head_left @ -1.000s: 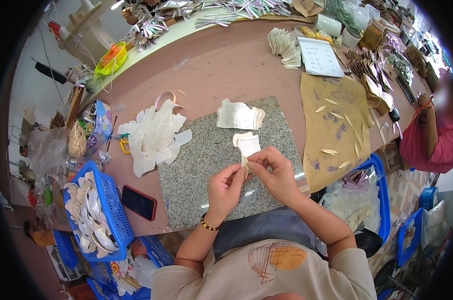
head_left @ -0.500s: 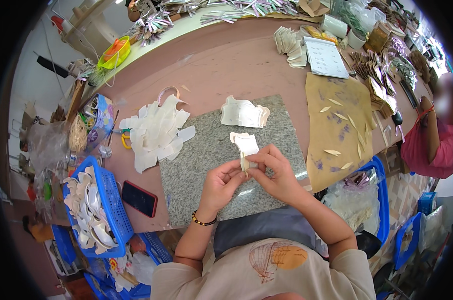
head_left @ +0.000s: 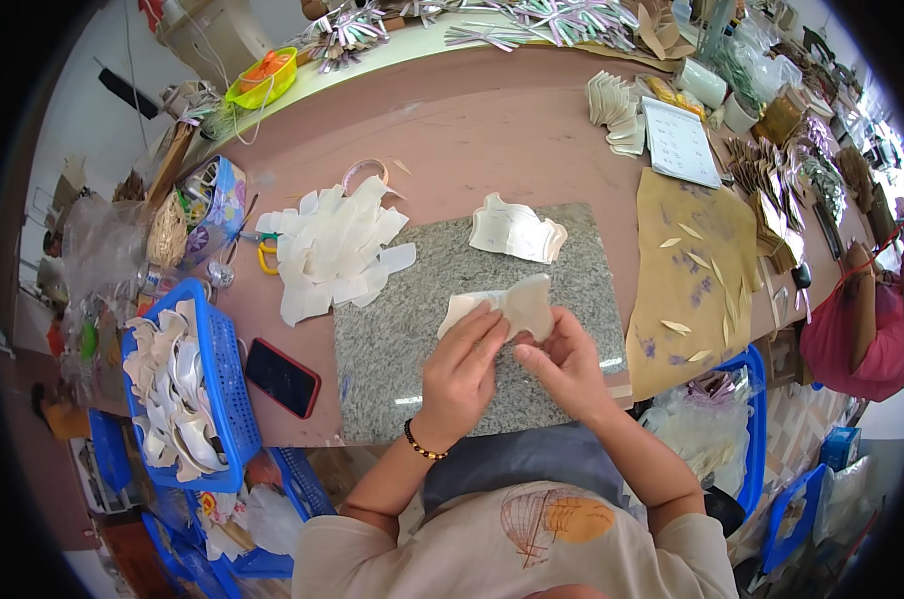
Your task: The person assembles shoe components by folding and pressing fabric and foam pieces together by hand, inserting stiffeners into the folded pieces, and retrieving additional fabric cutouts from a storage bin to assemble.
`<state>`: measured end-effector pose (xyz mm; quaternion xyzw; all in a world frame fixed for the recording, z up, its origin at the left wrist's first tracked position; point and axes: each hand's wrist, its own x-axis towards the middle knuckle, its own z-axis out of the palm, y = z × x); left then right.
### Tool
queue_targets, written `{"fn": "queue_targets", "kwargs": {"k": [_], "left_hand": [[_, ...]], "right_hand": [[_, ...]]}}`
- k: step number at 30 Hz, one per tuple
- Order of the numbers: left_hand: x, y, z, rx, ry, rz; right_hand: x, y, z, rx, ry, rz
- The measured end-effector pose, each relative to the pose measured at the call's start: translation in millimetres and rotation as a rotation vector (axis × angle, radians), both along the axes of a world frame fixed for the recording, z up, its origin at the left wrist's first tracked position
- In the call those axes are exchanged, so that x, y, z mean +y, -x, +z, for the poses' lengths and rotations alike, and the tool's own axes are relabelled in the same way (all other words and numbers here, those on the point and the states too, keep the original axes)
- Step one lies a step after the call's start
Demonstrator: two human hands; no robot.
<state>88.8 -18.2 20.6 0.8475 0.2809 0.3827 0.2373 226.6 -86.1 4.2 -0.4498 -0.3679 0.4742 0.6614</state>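
Note:
Over a grey speckled stone slab, both hands hold a cream, leather-like cut piece with curved edges. It is spread to left and right, its right lobe tilted up. My left hand lies across its left part, fingers pressed together on it. My right hand grips the right lobe's lower edge, fingers partly behind it and thumb in front. Farther up the slab lies a small stack of similar curved pieces, white on top. Left of the slab, a heap of white strips overlaps its edge.
A tape roll, yellow-handled scissors and a phone lie at left, near a blue basket of cut pieces. Brown paper with slim leaf-shaped bits is at right. Another person's arm shows at far right.
The piece, upright and pinched narrow before, is now turned and spread wide. My left hand has moved over its left part, and the right hand has shifted to its right edge.

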Motion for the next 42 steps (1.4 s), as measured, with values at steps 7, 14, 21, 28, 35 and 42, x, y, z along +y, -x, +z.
{"fn": "queue_targets", "kwargs": {"k": [7, 14, 21, 28, 35, 42], "left_hand": [[-4, 0, -3, -0.123, 0.043, -0.058], [-2, -5, -3, -0.087, -0.087, 0.139], [2, -10, -5, -0.062, -0.111, 0.186], [5, -18, -6, -0.051, -0.094, 0.157], [9, -21, -13, -0.086, -0.004, 0.133], [11, -27, -13, -0.133, 0.079, 0.169]], "right_hand": [[4, 3, -14, 0.123, 0.065, -0.060], [6, 11, -12, 0.061, 0.046, -0.110], [-1, 12, -13, -0.328, 0.068, -0.194], [11, 16, -13, -0.350, -0.096, -0.217], [5, 10, -16, -0.161, -0.025, -0.215], [5, 11, -19, -0.157, -0.013, -0.245]]}}
